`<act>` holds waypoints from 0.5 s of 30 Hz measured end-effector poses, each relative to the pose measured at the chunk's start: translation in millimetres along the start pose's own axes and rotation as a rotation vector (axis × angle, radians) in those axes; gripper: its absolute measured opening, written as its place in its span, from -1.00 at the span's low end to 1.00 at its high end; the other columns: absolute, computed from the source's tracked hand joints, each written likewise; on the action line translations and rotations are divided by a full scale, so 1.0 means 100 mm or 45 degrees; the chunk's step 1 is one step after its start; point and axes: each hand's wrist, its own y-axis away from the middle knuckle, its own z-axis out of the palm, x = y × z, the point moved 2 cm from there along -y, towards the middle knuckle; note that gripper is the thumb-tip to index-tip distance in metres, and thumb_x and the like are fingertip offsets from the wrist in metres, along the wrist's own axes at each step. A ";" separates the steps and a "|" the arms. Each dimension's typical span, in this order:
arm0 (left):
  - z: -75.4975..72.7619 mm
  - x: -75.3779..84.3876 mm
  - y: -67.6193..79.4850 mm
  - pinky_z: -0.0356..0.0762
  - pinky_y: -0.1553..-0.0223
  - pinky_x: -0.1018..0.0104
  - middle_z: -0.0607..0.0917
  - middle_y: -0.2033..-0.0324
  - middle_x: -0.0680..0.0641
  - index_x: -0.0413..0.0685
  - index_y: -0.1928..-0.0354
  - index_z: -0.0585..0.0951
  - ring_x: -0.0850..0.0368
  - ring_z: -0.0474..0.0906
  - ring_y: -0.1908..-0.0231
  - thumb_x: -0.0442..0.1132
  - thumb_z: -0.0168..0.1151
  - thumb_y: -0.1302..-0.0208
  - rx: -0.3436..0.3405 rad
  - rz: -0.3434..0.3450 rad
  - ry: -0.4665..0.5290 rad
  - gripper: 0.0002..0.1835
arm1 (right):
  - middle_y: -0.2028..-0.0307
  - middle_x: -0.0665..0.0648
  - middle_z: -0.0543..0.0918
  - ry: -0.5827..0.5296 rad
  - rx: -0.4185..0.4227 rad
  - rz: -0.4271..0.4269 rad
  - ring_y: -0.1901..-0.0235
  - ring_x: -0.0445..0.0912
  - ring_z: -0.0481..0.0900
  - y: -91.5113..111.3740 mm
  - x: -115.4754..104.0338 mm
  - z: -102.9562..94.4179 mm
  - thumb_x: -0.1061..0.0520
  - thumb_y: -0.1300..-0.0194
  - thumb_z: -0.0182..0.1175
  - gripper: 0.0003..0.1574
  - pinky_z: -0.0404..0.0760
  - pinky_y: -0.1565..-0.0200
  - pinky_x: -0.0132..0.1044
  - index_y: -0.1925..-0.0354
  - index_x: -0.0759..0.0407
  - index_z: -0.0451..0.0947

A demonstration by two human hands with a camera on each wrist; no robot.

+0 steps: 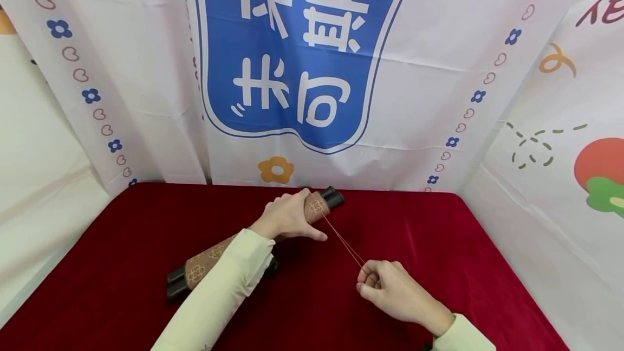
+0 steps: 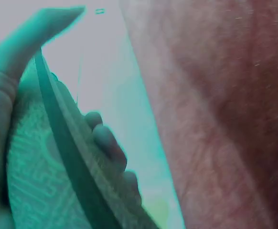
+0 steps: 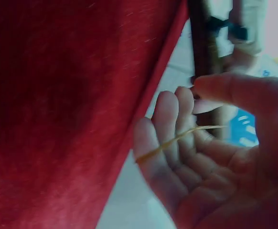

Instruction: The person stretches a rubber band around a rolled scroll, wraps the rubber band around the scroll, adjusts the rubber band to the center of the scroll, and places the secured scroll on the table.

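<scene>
A rolled scroll (image 1: 207, 260) in brown cloth with gold flower patterns lies slantwise, black roller ends (image 1: 335, 199) sticking out at both tips. My left hand (image 1: 286, 215) grips it near its far end, the thumb held away from the roll. Seen from the left wrist, the fingertips (image 2: 111, 143) curl round the far side of the scroll (image 2: 38, 162). A thin cord (image 1: 341, 238) stretches taut from the scroll to my right hand (image 1: 397, 290). In the right wrist view, the cord (image 3: 170, 143) runs across the curled fingers. My left forearm hides part of the scroll.
Dark red velvet cloth (image 1: 312, 307) covers the table. White printed hangings (image 1: 429, 69) with a blue lettered panel (image 1: 292, 96) stand behind its back edge, and more walls rise at both sides.
</scene>
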 end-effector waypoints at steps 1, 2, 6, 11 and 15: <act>-0.04 0.00 0.03 0.65 -0.05 -0.10 0.72 -0.04 -0.06 0.04 -0.49 0.40 -0.01 0.65 0.06 0.48 0.60 0.25 -0.012 0.010 0.025 0.25 | 0.48 -0.13 0.62 -0.005 -0.009 -0.016 0.52 -0.33 0.49 -0.04 0.03 0.01 0.14 -0.40 0.29 -0.94 0.52 0.43 -0.42 0.28 0.04 0.64; -0.07 0.01 0.05 0.65 -0.07 -0.07 0.71 -0.05 -0.04 0.06 -0.52 0.38 0.02 0.63 0.05 0.53 0.59 0.28 -0.022 0.018 0.047 0.30 | 0.46 -0.12 0.63 -0.009 -0.018 -0.039 0.50 -0.33 0.50 -0.08 0.05 0.02 0.15 -0.41 0.28 -0.96 0.54 0.40 -0.42 0.24 0.07 0.65; -0.10 0.05 0.10 0.63 0.02 0.04 0.70 0.08 0.04 0.09 -0.52 0.37 0.09 0.59 0.14 0.61 0.53 0.29 -0.031 0.038 0.132 0.32 | 0.42 -0.09 0.66 0.069 -0.019 -0.127 0.45 -0.34 0.53 -0.23 0.04 0.08 0.21 -0.42 0.26 -0.86 0.57 0.35 -0.41 0.10 0.22 0.67; -0.01 0.11 0.08 0.60 0.09 0.06 0.68 0.21 0.07 0.09 -0.41 0.45 0.12 0.59 0.22 0.58 0.50 0.19 0.014 0.031 0.109 0.16 | 0.43 -0.06 0.60 0.413 0.064 -0.217 0.47 -0.32 0.46 -0.29 -0.26 0.17 0.21 -0.32 0.35 -0.86 0.55 0.38 -0.39 0.16 0.23 0.64; 0.14 0.16 0.05 0.57 0.15 0.08 0.67 0.27 0.09 0.12 -0.26 0.51 0.13 0.58 0.29 0.48 0.52 0.11 0.001 0.045 0.039 -0.05 | 0.49 -0.10 0.52 0.581 0.212 -0.322 0.48 -0.30 0.40 -0.21 -0.61 0.21 0.18 -0.26 0.40 -0.78 0.52 0.41 -0.39 0.42 0.07 0.53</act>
